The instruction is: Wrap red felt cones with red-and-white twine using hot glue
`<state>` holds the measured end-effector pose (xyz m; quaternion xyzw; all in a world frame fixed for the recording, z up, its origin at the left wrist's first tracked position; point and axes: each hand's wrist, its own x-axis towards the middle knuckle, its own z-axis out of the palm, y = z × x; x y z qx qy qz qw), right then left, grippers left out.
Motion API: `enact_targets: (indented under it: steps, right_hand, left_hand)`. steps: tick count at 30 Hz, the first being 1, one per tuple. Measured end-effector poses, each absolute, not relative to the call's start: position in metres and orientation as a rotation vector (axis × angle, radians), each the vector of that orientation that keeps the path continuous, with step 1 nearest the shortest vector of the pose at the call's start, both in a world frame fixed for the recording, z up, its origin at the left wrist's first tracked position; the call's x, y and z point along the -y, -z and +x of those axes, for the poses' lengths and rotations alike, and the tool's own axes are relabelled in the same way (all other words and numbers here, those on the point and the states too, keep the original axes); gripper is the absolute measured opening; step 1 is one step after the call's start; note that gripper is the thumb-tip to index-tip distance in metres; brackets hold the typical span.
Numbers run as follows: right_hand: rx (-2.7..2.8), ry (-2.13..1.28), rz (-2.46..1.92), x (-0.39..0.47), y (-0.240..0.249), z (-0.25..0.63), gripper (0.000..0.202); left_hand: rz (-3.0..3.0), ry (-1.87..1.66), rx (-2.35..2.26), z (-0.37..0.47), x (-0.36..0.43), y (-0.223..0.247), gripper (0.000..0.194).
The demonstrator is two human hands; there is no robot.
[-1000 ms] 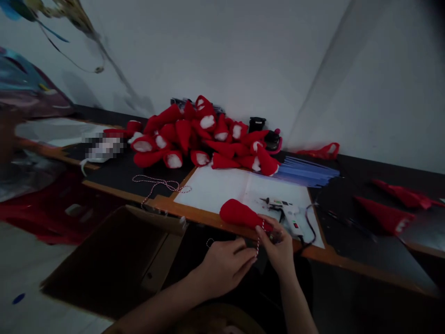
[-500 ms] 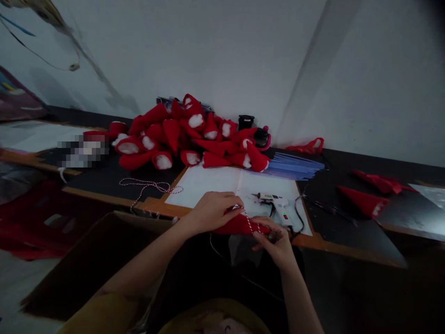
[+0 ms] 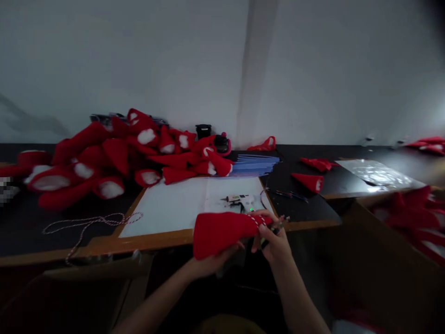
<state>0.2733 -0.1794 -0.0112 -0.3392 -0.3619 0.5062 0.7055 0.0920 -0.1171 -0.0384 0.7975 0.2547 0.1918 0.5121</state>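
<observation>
Left grip [image 3: 212, 264] now beneath the red cone [image 3: 219, 233]

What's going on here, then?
A person's left hand supports a red, cone-shaped fabric piece from below; the right hand grips its narrow end, where red-and-white twisted cord crosses it. Behind, a white glue gun lies on a white paper-like sheet, near piled red fabric cones.
</observation>
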Motion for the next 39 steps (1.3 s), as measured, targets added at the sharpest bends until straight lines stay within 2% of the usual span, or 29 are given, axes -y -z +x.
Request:
enact_targets:
  steps: [3,6,11,16,21,26,33,39]
  right_hand:
    - [0.771,-0.95,-0.833,0.169,0.014,0.292,0.028]
    - [0.788,-0.817,-0.918,0.164,0.018,0.318,0.03]
    - [0.933,-0.655,-1.13,0.179,0.025,0.35,0.03]
    - [1.154,-0.691,-1.247,0.21,0.016,0.358,0.032]
    - [1.274,-0.722,-1.287,0.239,0.003,0.365,0.027]
    - [1.314,-0.82,-1.219,0.266,-0.008,0.373,0.026]
    - [1.233,-0.88,-1.074,0.283,-0.011,0.392,0.025]
    - [1.11,-0.993,-1.04,0.293,-0.01,0.411,0.027]
  left_hand:
    - [2.108,-0.467,-0.556,0.094,0.154,0.049,0.032]
    - [2.263,-0.53,-0.502,0.079,0.171,0.039,0.028]
    - [2.37,-0.648,-0.401,0.064,0.16,-0.022,0.02]
    - [2.425,-0.748,-0.224,0.096,0.125,-0.086,0.015]
    - [2.354,-0.859,-0.195,0.135,0.088,-0.114,0.021]
    - [2.238,-0.817,-0.239,0.165,0.055,-0.102,0.027]
    - [2.197,-0.498,-0.351,0.194,0.036,-0.041,0.034]
    - [2.06,-0.621,-0.401,0.212,0.046,-0.009,0.037]
